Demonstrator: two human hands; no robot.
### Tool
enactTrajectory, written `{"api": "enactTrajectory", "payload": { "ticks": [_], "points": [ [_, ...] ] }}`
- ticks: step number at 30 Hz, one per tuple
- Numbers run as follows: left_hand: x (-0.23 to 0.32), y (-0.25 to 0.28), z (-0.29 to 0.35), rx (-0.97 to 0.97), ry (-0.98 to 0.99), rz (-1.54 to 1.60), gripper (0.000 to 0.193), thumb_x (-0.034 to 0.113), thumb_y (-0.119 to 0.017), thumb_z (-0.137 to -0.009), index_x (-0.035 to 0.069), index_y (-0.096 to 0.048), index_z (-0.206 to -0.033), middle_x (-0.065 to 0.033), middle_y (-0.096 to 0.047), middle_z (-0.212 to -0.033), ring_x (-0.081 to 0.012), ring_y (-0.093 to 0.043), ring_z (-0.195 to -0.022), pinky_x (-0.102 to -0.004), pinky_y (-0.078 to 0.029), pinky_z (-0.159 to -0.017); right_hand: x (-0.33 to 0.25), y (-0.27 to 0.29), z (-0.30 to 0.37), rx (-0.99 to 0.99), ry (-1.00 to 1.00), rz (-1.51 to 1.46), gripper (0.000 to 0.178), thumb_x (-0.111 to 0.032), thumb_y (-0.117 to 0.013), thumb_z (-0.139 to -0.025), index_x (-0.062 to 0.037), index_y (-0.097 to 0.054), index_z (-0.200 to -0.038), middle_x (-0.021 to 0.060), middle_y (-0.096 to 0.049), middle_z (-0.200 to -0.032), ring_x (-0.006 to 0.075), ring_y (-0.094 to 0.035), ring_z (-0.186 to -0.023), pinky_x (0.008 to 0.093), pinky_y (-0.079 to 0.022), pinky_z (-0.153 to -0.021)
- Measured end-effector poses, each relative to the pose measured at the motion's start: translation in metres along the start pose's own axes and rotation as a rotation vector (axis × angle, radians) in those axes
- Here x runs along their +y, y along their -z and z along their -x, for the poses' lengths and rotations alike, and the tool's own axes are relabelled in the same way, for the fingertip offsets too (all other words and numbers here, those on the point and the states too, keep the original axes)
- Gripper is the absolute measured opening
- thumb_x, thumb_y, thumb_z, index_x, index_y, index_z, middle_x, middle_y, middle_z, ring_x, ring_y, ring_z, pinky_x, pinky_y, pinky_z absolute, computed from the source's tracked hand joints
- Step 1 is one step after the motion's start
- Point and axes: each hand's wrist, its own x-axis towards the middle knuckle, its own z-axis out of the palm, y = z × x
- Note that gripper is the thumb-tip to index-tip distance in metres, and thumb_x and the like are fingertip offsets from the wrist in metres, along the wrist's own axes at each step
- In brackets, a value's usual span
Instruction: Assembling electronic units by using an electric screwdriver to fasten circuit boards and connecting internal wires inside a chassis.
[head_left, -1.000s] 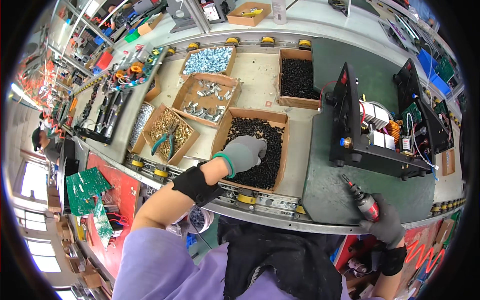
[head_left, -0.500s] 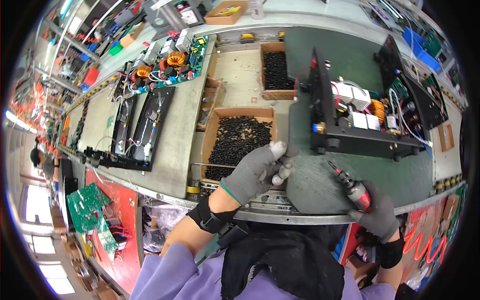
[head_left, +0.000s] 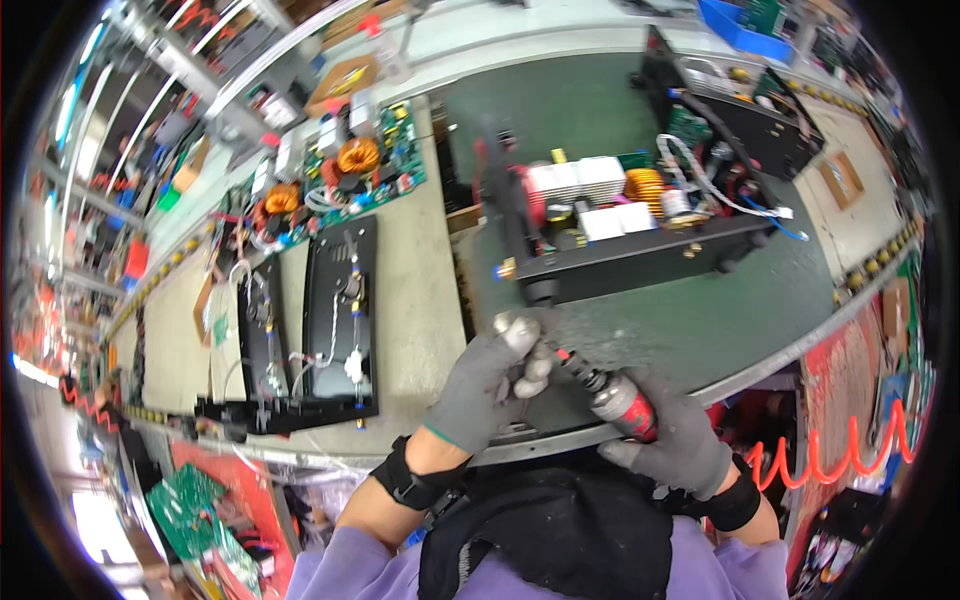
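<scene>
My right hand [head_left: 683, 432], in a grey glove, is wrapped round a red and black power screwdriver [head_left: 622, 404]. Its bit points up and left, close to the fingertips of my left hand [head_left: 487, 378]. That gloved left hand has its fingers pinched together; whatever they may hold is too small to make out. Just beyond both hands stands an open black metal chassis [head_left: 640, 262], with white heat sinks [head_left: 582, 180], a yellow-orange coil [head_left: 643, 185] and loose white wires inside. It rests on a dark green board [head_left: 640, 340].
To the left lie black panels [head_left: 340, 300] with wired parts. Behind them is a green circuit board [head_left: 400, 150] with copper coils. A red coiled hose [head_left: 835, 460] hangs at the lower right. A blue bin [head_left: 745, 28] stands at the far right.
The chassis and green board now appear farther left, covering the boxes of small black parts. The view has shifted too. My right hand has brought the screwdriver left, close to my left fingertips.
</scene>
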Motion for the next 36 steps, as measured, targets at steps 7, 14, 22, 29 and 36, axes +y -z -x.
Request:
{"api": "enactTrajectory", "payload": {
  "ticks": [7, 14, 22, 29, 36],
  "points": [
    [-0.009, -0.044, -0.025, -0.101, 0.109, -0.276, 0.037, 0.034, -0.063, -0.1, 0.001, -0.059, -0.116, -0.0081, -0.059, -0.085, -0.0119, -0.052, -0.07, -0.0249, -0.039, -0.055, 0.006, 0.027, 0.05, -0.036, -0.315, -0.309, 0.08, -0.032, -0.088, -0.075, -0.0055, -0.049, -0.139, 0.021, -0.069, -0.104, 0.0349, -0.071, -0.094, 0.0411, -0.055, -0.082],
    [0.03, -0.146, -0.048, -0.293, 0.551, -0.845, 0.052, 0.041, -0.061, -0.098, -0.006, -0.062, -0.12, -0.0013, -0.051, -0.077, -0.0082, -0.043, -0.064, -0.0231, -0.034, -0.054, 0.036, 0.069, 0.092, 0.371, -0.496, -0.419, 0.077, -0.025, -0.086, -0.076, -0.0019, -0.046, -0.138, 0.0118, -0.068, -0.101, 0.0178, -0.067, -0.092, 0.0329, -0.053, -0.084],
    [0.057, -0.262, -0.157, -0.333, -0.41, -1.253, 0.038, 0.036, -0.061, -0.095, 0.004, -0.073, -0.11, 0.0075, -0.047, -0.074, -0.0031, -0.04, -0.061, -0.0227, -0.031, -0.052, 0.085, 0.12, 0.088, 0.482, -0.648, -0.314, 0.066, -0.021, -0.082, -0.079, -0.0016, -0.049, -0.133, 0.0104, -0.063, -0.103, 0.0184, -0.061, -0.094, 0.0344, -0.051, -0.087],
    [0.018, -0.281, -0.264, -0.375, -0.564, -2.152, 0.039, 0.011, -0.055, -0.084, 0.008, -0.068, -0.121, -0.0097, -0.071, -0.094, -0.0191, -0.07, -0.083, -0.0348, -0.054, -0.074, 0.098, 0.128, 0.092, 0.573, -0.703, -0.399, 0.064, -0.02, -0.082, -0.077, -0.001, -0.052, -0.13, 0.0098, -0.063, -0.102, 0.0175, -0.061, -0.092, 0.0339, -0.051, -0.085],
    [0.025, -0.261, -0.273, -0.49, -0.661, -2.01, 0.045, 0.005, -0.055, -0.079, 0.011, -0.068, -0.121, -0.0115, -0.07, -0.104, -0.0225, -0.066, -0.086, -0.0339, -0.052, -0.08, 0.109, 0.126, 0.094, 0.614, -0.701, -0.442, 0.062, -0.019, -0.081, -0.076, -0.0011, -0.054, -0.128, 0.0099, -0.063, -0.101, 0.0171, -0.062, -0.09, 0.0337, -0.052, -0.083]
  ]
}}
